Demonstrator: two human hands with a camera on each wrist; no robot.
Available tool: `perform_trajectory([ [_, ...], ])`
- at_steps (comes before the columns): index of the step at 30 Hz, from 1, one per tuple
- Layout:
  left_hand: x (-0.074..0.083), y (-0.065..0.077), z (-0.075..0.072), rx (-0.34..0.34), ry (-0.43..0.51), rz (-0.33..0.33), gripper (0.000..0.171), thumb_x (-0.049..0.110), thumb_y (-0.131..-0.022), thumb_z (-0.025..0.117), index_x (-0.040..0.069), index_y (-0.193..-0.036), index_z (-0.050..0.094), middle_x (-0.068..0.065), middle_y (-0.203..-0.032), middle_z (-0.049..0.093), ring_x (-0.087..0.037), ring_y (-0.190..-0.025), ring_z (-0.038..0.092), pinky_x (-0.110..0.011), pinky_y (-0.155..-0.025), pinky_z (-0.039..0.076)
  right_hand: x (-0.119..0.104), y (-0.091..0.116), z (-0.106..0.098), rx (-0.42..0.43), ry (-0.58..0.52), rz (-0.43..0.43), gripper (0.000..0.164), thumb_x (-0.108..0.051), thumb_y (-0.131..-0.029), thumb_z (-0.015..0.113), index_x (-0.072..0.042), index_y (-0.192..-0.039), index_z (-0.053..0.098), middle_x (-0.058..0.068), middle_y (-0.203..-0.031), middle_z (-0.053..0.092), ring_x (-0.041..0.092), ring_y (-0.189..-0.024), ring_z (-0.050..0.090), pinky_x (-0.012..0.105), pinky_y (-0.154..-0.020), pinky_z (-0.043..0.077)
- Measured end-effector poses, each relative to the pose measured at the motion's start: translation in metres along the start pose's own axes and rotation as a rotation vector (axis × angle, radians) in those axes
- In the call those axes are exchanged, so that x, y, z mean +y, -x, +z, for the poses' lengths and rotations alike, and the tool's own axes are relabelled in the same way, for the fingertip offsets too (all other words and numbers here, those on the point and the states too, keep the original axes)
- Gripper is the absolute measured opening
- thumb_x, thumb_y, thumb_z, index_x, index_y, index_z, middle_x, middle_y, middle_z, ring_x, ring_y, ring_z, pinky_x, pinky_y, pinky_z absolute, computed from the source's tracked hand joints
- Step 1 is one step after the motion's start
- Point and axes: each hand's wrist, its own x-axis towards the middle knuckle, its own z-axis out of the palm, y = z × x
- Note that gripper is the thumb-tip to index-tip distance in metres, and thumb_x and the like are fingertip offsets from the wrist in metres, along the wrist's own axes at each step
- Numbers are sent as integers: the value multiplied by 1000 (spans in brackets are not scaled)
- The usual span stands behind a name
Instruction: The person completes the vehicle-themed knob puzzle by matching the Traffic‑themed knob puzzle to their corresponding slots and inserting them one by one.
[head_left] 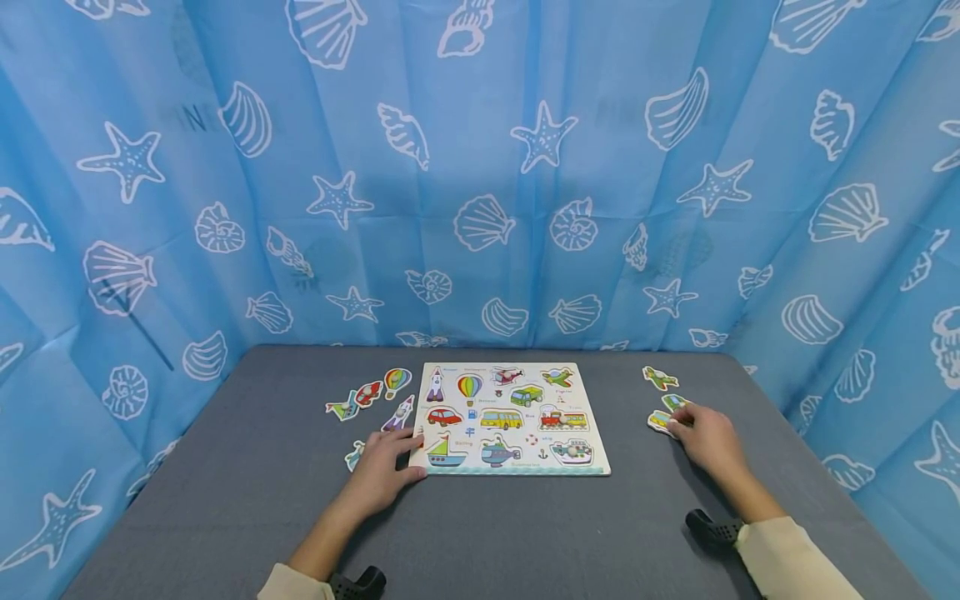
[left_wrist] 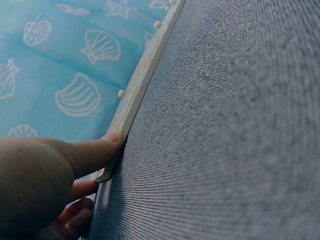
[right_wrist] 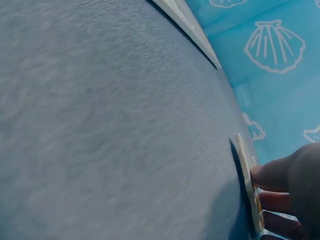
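Note:
A wooden peg puzzle board point(head_left: 472, 433) printed with vehicles lies on the grey table. My left hand point(head_left: 382, 477) grips its near left corner; in the left wrist view the thumb point(left_wrist: 95, 152) lies along the near edge, with the other fingers round the side. Off to the right, my right hand point(head_left: 708, 439) has its thumb and fingers on a yellow bus puzzle piece point(head_left: 659, 422). In the right wrist view this piece point(right_wrist: 246, 170) shows edge-on, close over the cloth. A green piece point(head_left: 672, 402) sits just beyond the fingers, partly covered, and a green plane piece point(head_left: 660, 378) farther back.
Left of the board lie a balloon piece point(head_left: 397, 382), a red car piece point(head_left: 368, 393), a sailboat piece point(head_left: 342, 407), a rocket piece point(head_left: 400, 414) and a bluish piece point(head_left: 354, 455) near the left hand. A blue shell-print curtain point(head_left: 487, 283) borders the table point(head_left: 525, 542).

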Motion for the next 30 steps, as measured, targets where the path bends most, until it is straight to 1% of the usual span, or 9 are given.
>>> perform_trajectory([
  [4,0,0,0,-4,-2,-4,47,18,-78,81,6,-122,68,-14,-132,58,-37,-119,45,-53,-97,37,-5,-5,-1,-37,-15,4,12,-9,-89,66,3,-91,66,16,-84,63,31,-77,57,47,-69,42],
  [7,1,0,0,-9,-1,-8,47,18,-79,81,6,-123,68,-13,-133,58,-37,-120,45,-53,-97,37,-10,-8,-1,-62,-30,4,13,-9,-90,66,3,-93,66,17,-87,64,32,-80,58,48,-69,43],
  [13,1,1,-1,-9,1,-11,47,18,-79,81,6,-123,68,-14,-133,57,-37,-120,45,-53,-97,37,-24,-16,2,-84,-46,6,16,-11,-92,64,4,-97,67,19,-92,65,35,-85,59,49,-72,44],
  [16,2,1,-1,-9,1,-12,47,18,-79,80,6,-123,68,-13,-133,57,-37,-120,45,-53,-97,37,-29,-20,7,-70,-57,-11,16,-11,-92,64,4,-97,67,19,-92,65,36,-85,59,50,-73,44],
  [23,5,1,-3,-19,7,-28,47,18,-79,80,6,-123,67,-13,-134,57,-36,-121,44,-54,-98,36,-40,-28,21,-4,-86,-93,13,-7,-90,66,5,-94,68,18,-89,66,37,-84,60,50,-75,44],
  [30,5,1,-3,-22,6,-35,47,17,-79,81,6,-123,68,-13,-133,57,-36,-121,44,-53,-98,36,-52,-34,31,30,-125,-111,13,-7,-88,68,5,-92,69,18,-88,67,35,-84,61,49,-75,44],
])
